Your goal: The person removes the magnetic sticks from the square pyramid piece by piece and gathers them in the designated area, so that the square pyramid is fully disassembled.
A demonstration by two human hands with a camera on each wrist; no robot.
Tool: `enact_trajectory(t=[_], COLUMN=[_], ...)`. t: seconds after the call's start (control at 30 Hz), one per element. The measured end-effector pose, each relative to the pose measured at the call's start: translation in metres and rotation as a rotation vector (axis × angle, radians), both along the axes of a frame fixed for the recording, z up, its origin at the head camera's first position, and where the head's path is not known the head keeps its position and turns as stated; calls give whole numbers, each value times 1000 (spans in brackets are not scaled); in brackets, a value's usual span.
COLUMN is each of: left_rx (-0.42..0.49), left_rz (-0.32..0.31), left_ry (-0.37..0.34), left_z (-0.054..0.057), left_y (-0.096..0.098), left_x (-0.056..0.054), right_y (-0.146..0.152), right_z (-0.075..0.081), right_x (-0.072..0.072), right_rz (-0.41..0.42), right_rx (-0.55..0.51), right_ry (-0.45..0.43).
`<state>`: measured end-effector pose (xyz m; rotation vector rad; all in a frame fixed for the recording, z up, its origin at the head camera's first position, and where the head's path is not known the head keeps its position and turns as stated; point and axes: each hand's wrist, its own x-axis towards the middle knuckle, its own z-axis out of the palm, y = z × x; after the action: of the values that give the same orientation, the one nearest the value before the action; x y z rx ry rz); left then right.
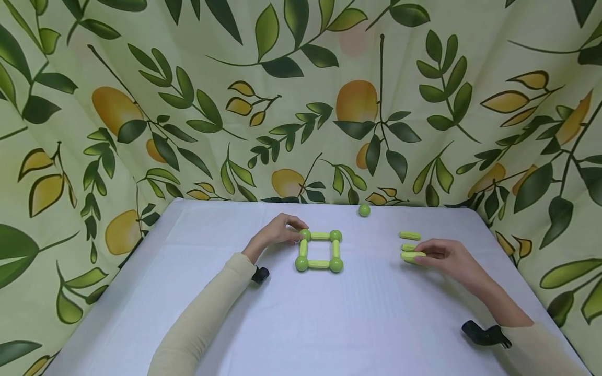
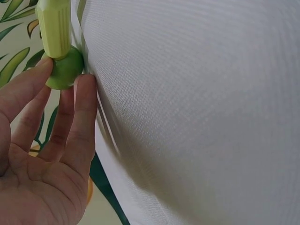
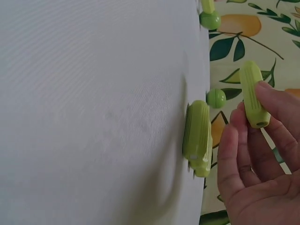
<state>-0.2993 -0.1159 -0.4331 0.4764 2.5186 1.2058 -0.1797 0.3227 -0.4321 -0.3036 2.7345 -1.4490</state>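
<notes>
A square frame of light-green ribbed rods (image 1: 319,264) joined by darker green balls (image 1: 336,265) lies mid-table. My left hand (image 1: 280,231) pinches the frame's far-left corner ball (image 2: 67,70) between thumb and fingertips, a rod (image 2: 55,30) rising from that ball in the left wrist view. On the right side, my right hand (image 1: 449,259) holds a loose rod (image 3: 251,96) between thumb and fingers, raised off the cloth. Two more rods lie on the table beside that hand, the farther one (image 1: 410,235) fully visible and the nearer one (image 1: 407,247) partly hidden.
A single loose green ball (image 1: 364,210) sits at the table's back edge. White cloth (image 1: 301,324) covers the table. A leaf-and-fruit patterned curtain (image 1: 301,104) hangs behind it and along both sides. Black wrist mounts (image 1: 485,334) are worn on both arms.
</notes>
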Motion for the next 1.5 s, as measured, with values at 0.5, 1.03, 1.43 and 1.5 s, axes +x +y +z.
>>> enact_trajectory(t=[0.5, 1.03, 1.43, 1.5], left_rx=[-4, -6, 1, 10], left_rz=[7, 10, 21, 26], left_ry=[-2, -6, -10, -18], left_z=[0, 0, 0, 0], left_y=[0, 1, 1, 1], left_x=[-1, 0, 1, 1], right_y=[26, 13, 5, 3], right_z=[1, -21, -17, -17], right_x=[17, 22, 20, 20], right_rz=[-20, 23, 7, 14], right_rx=[97, 128, 237, 243], right_ry=[73, 56, 20, 31])
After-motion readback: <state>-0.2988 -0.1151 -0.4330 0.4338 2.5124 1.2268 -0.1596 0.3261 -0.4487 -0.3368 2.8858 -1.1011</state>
